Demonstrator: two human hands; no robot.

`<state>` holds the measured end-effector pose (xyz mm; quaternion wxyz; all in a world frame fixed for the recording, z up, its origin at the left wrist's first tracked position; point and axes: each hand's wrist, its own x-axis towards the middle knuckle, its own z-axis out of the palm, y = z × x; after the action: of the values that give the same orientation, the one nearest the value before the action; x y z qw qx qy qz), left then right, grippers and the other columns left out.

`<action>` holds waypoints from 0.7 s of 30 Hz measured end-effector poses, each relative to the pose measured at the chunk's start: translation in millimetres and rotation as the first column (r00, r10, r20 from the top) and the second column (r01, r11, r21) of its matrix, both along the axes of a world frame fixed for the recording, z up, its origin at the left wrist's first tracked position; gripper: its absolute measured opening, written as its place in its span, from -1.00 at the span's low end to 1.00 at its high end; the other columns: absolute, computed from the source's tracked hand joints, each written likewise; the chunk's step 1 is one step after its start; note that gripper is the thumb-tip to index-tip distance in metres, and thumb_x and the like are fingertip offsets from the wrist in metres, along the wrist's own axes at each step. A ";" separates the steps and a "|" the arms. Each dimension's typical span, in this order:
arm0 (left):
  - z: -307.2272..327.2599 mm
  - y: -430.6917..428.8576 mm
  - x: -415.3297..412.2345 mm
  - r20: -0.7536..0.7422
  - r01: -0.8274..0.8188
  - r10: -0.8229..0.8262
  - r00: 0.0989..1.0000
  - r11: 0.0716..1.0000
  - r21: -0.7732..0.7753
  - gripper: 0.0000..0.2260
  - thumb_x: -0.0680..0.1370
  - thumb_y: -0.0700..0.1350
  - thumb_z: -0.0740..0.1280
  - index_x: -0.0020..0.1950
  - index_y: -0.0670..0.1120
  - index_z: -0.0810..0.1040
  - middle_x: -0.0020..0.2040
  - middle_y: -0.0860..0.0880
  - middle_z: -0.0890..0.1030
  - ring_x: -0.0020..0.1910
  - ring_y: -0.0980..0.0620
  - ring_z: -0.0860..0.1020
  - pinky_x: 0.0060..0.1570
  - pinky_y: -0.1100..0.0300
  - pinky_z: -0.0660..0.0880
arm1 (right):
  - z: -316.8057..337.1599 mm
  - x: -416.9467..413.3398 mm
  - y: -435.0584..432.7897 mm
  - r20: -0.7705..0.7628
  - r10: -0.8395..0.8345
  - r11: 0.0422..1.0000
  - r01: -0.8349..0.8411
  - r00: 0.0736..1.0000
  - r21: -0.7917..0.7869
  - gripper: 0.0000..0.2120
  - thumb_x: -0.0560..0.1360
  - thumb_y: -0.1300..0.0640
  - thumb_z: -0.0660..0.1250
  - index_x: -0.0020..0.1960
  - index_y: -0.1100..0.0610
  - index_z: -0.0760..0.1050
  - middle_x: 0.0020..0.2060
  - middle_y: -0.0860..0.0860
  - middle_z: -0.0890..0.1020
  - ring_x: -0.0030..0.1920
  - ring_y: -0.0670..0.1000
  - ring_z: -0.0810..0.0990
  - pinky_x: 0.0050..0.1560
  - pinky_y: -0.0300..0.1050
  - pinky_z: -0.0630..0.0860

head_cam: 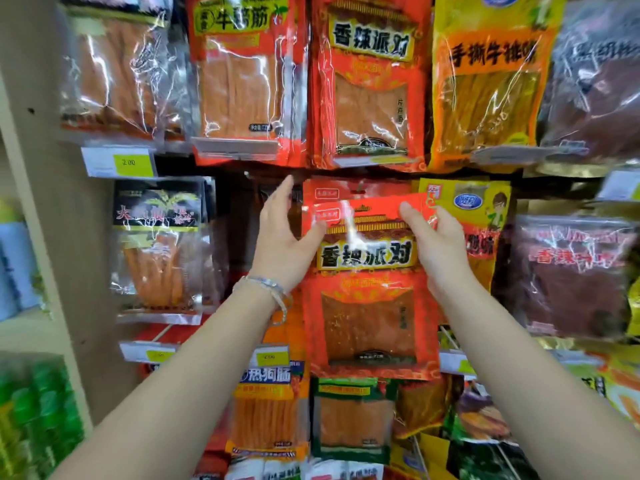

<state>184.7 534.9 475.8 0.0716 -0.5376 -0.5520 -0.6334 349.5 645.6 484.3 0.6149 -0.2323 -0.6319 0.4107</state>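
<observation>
A red snack packet [367, 292] with yellow lettering and a clear window hangs in front of me in the middle row of a shop rack. My right hand [436, 247] pinches its top right corner, thumb on the front. At the packet's top left edge is my left hand [284, 237], its thumb touching that edge and its fingers stretched up toward the hook area; a bracelet circles that wrist. Another identical red packet [346, 190] hangs just behind it.
Rows of hanging snack packets fill the rack: a black-topped one [157, 247] at left, a yellow one [485, 216] at right, a dark one [575, 275] further right, more above and below. Yellow price tags [133, 162] sit on the rails. A beige shelf post [38, 188] stands at left.
</observation>
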 end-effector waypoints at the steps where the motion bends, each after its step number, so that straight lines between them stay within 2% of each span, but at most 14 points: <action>1: 5.5 0.8 2.2 -0.094 -0.024 0.024 0.995 1.000 -0.001 -0.39 0.52 -0.09 0.32 0.51 -0.05 0.14 0.39 0.07 0.23 0.41 0.09 0.24 0.40 0.14 0.18 | 3.5 1.1 0.2 0.026 -0.040 0.998 0.038 0.999 0.040 -0.79 0.50 -0.02 0.36 -0.05 0.13 0.56 -0.04 0.12 0.65 0.03 0.08 0.59 0.17 0.13 0.43; 3: 16.0 4.8 9.0 -0.186 -0.016 0.011 0.983 1.000 -0.025 -0.42 0.52 -0.10 0.28 0.51 -0.08 0.15 0.39 0.06 0.25 0.41 0.12 0.22 0.38 0.27 0.13 | 11.1 0.0 3.6 0.048 -0.085 0.993 0.081 0.995 0.082 -0.64 0.51 -0.03 0.34 0.06 0.29 0.52 0.05 0.22 0.61 0.05 0.10 0.55 0.14 0.03 0.41; 5: 23.8 9.4 16.3 -0.206 0.008 -0.020 0.978 0.998 -0.058 -0.44 0.54 -0.14 0.28 0.50 -0.09 0.16 0.46 0.00 0.24 0.43 0.14 0.19 0.30 0.46 0.07 | 21.5 -3.5 6.5 0.048 -0.092 0.991 0.086 0.995 0.104 -0.69 0.52 -0.03 0.33 0.05 0.23 0.54 -0.09 0.11 0.62 -0.06 0.07 0.54 0.00 -0.03 0.40; 7: 26.7 12.3 20.4 -0.206 0.003 -0.018 0.978 0.997 -0.072 -0.46 0.55 -0.16 0.28 0.50 -0.07 0.18 0.48 0.00 0.22 0.45 0.14 0.16 0.24 0.59 0.04 | 30.0 -7.5 11.8 0.057 -0.079 0.993 0.073 0.995 0.096 -0.82 0.53 -0.02 0.32 0.00 0.09 0.53 -0.19 -0.06 0.58 -0.08 0.01 0.54 -0.01 -0.07 0.41; 9: 27.2 12.4 22.8 -0.180 0.001 -0.014 0.984 0.997 -0.073 -0.45 0.56 -0.15 0.28 0.51 -0.06 0.17 0.48 0.00 0.20 0.46 0.13 0.14 0.34 0.47 0.04 | 35.0 -11.6 18.7 0.073 -0.068 0.994 0.062 0.995 0.085 -0.89 0.54 0.00 0.30 -0.06 0.04 0.52 -0.20 -0.10 0.59 -0.09 -0.02 0.57 -0.03 -0.08 0.44; 11: 26.7 11.2 24.9 -0.179 -0.003 -0.011 0.984 0.997 -0.079 -0.44 0.55 -0.15 0.29 0.51 -0.06 0.16 0.48 -0.01 0.20 0.46 0.13 0.13 0.41 0.29 0.06 | 38.4 -14.4 23.0 0.093 -0.077 0.995 0.071 0.993 0.068 -0.86 0.54 -0.01 0.29 -0.16 0.01 0.50 -0.29 -0.14 0.54 -0.23 -0.10 0.51 -0.19 -0.13 0.40; 13: 25.9 10.3 25.8 -0.193 -0.011 -0.003 0.981 0.997 -0.071 -0.44 0.55 -0.14 0.30 0.51 -0.05 0.16 0.47 -0.01 0.21 0.43 0.19 0.14 0.35 0.41 0.05 | 39.2 -16.2 27.2 0.109 -0.095 0.995 0.091 0.989 0.047 -0.80 0.54 -0.02 0.29 -0.20 0.05 0.50 -0.35 -0.14 0.50 -0.30 -0.11 0.46 -0.27 -0.15 0.34; 15: 25.6 10.0 24.9 -0.189 -0.003 -0.010 0.982 0.998 -0.066 -0.44 0.55 -0.14 0.29 0.51 -0.03 0.16 0.47 0.01 0.20 0.38 0.25 0.14 0.24 0.58 0.03 | 36.5 -17.1 31.3 0.110 -0.100 0.995 0.097 0.989 0.035 -0.77 0.53 -0.02 0.30 -0.17 0.12 0.54 -0.36 -0.11 0.50 -0.29 -0.06 0.46 -0.24 -0.11 0.34; 16: 24.7 10.0 24.3 -0.182 0.009 -0.021 0.983 0.998 -0.067 -0.45 0.55 -0.15 0.28 0.51 -0.01 0.16 0.47 0.02 0.20 0.39 0.25 0.13 0.25 0.56 0.03 | 34.2 -16.9 33.0 0.109 -0.100 0.995 0.098 0.989 0.029 -0.78 0.53 -0.02 0.30 -0.16 0.12 0.55 -0.34 -0.10 0.51 -0.25 -0.01 0.49 -0.21 -0.10 0.36; 18: 21.3 10.9 22.7 -0.170 0.038 -0.049 0.984 0.997 -0.065 -0.45 0.55 -0.15 0.27 0.50 0.03 0.15 0.48 0.02 0.19 0.45 0.18 0.11 0.36 0.35 0.06 | 28.6 -16.2 36.5 0.099 -0.103 0.995 0.102 0.990 0.015 -0.74 0.53 -0.04 0.30 -0.05 0.16 0.57 -0.21 -0.01 0.59 -0.10 0.09 0.55 -0.09 -0.05 0.43; 19: 18.0 11.5 21.6 -0.171 0.043 -0.053 0.984 0.997 -0.058 -0.44 0.55 -0.15 0.27 0.50 0.05 0.16 0.48 0.02 0.19 0.47 0.15 0.10 0.39 0.27 0.07 | 25.3 -16.0 38.0 0.104 -0.111 0.994 0.110 0.988 0.018 -0.68 0.53 -0.07 0.29 0.04 0.20 0.55 -0.12 0.03 0.61 -0.04 0.08 0.56 -0.03 -0.02 0.43; 21: 7.4 14.4 16.7 -0.195 0.026 -0.034 0.980 0.999 -0.042 -0.45 0.54 -0.15 0.28 0.49 0.05 0.19 0.47 0.05 0.22 0.47 0.13 0.11 0.41 0.20 0.08 | 17.4 -16.3 39.8 0.133 -0.170 0.985 0.162 0.976 0.068 -0.61 0.52 -0.10 0.30 0.17 0.17 0.46 -0.01 -0.03 0.55 -0.03 -0.04 0.51 0.00 -0.11 0.37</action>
<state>201.4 549.3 483.2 0.1054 -0.6067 -0.5467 -0.5674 333.2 685.4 501.6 0.6079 -0.2946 -0.6629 0.3229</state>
